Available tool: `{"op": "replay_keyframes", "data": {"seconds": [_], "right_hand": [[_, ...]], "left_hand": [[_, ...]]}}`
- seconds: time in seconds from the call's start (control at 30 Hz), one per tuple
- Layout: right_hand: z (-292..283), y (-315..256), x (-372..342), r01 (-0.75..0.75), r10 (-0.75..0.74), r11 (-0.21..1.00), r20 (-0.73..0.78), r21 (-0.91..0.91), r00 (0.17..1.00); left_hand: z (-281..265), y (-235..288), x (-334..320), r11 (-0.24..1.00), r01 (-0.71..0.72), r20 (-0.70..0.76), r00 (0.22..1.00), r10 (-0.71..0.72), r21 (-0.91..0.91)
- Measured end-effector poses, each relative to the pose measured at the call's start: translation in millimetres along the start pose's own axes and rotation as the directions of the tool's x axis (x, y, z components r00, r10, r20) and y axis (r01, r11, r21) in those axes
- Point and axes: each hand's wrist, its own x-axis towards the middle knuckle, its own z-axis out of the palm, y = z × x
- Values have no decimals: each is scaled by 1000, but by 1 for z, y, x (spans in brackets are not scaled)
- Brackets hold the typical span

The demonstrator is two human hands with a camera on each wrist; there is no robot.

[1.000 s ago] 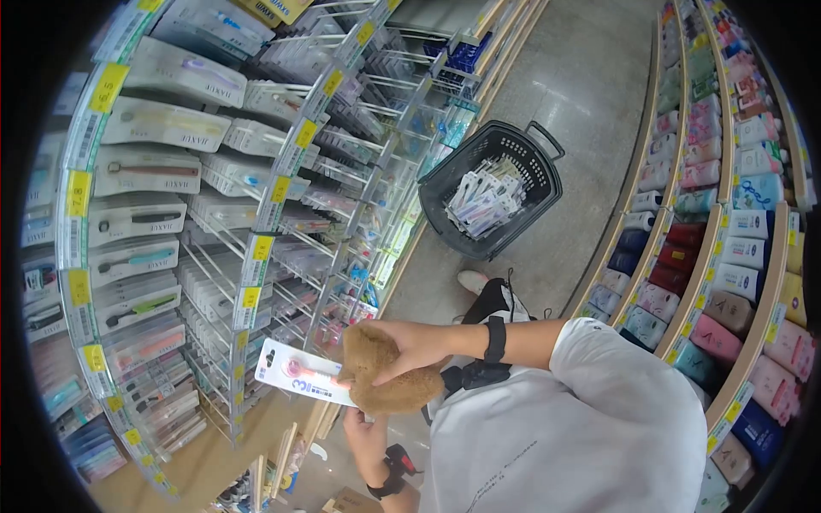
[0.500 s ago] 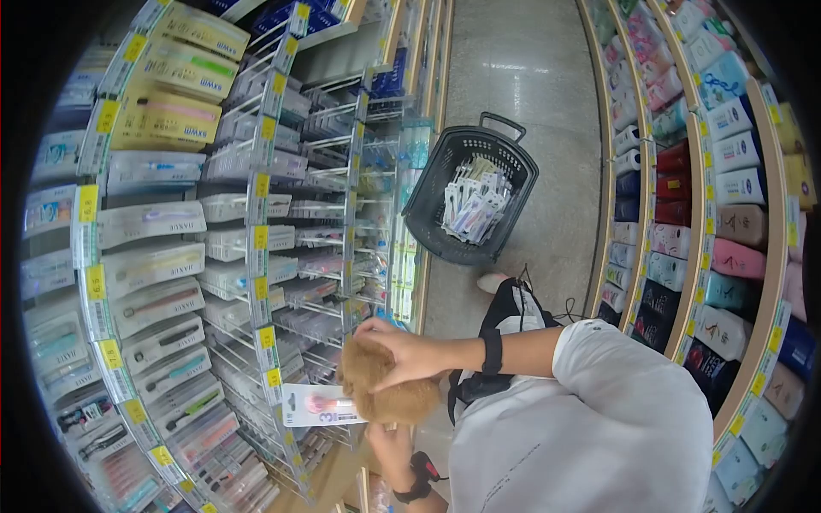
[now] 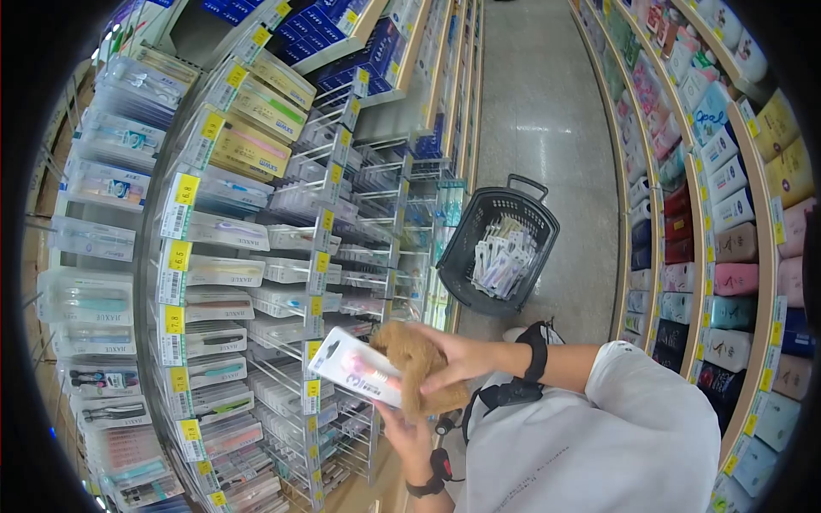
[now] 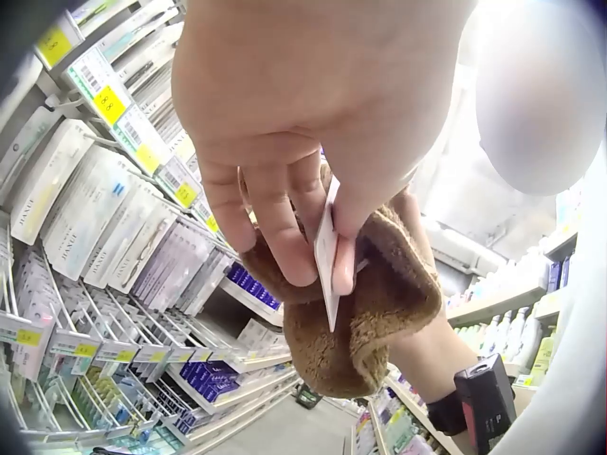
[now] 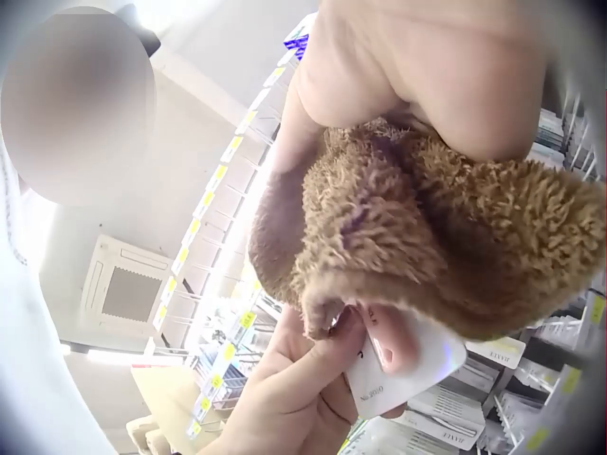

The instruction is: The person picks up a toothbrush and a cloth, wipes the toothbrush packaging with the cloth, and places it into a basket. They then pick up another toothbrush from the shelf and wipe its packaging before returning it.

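Observation:
My left hand (image 3: 409,438) (image 4: 313,104) pinches the lower edge of a white blister pack (image 3: 342,363) (image 4: 326,261) with a pink-orange item inside. The left wrist view shows this card edge-on between thumb and fingers. A fuzzy brown cloth (image 3: 410,363) (image 4: 327,355) (image 5: 370,227) covers the pack's right end. My right hand (image 3: 457,359) (image 5: 427,76) grips the cloth from above, some of its fingers hidden in the folds. In the right wrist view, the card (image 5: 408,370) shows below the cloth, held by the left hand (image 5: 294,389).
Racks of hanging packs (image 3: 227,231) with price tags stand at the left. A dark basket (image 3: 457,278) holding many packs sits on the aisle floor (image 3: 547,94). Shelves of bottles and pouches (image 3: 735,244) line the right side. Blue boxes (image 3: 368,60) are stacked at the top.
The head view has turned, bringing more of the left rack into sight. The pack is tilted more steeply, its hanging end raised. Both hands keep their hold on pack and cloth.

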Motion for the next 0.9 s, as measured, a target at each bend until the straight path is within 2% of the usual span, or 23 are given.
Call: {"op": "replay_keyframes", "data": {"seconds": [0.07,0.13,0.2,0.23,0.27,0.33,0.4,0.47,0.5,0.63,0.7,0.77,0.83,0.9], "right_hand": [[3,1,4,16,7,989,160,-145,987],[8,6,6,-27,45,992,150,-123,988],[8,15,12,-38,57,972,76,-233,995],[11,17,12,-51,56,979,22,-199,998],[11,24,14,-63,71,980,36,-187,997],[12,38,17,-219,217,971,-33,-92,976],[13,40,20,-233,231,971,-38,-62,972],[13,47,28,-247,251,965,-39,92,967],[17,44,30,-257,263,960,-42,111,964],[28,53,34,-299,297,945,39,132,954],[30,52,35,-357,356,930,26,86,934],[31,55,36,-388,387,914,32,115,921],[33,63,38,-396,404,899,-3,185,915],[30,69,40,-402,408,898,4,181,913]], "left_hand": [[-3,-4,2,966,-187,102,980,171,180],[-9,-4,-5,959,-178,113,981,156,219],[-14,-6,-12,984,145,199,966,-163,104],[-16,-5,-15,980,163,186,966,-182,111],[-17,-2,-16,979,169,207,960,-189,110],[-18,3,-18,977,184,248,946,-206,109],[-19,3,-24,965,246,236,936,-260,87],[-21,5,-33,953,297,207,931,-301,53],[-23,7,-37,952,301,200,931,-305,50],[-30,10,-55,941,336,107,935,-339,45],[-32,10,-66,938,342,50,937,-345,58],[-35,6,-76,935,345,-2,938,-346,77],[-37,2,-86,925,379,-8,925,-379,-15],[-40,4,-92,920,393,15,920,-393,-1]]}}
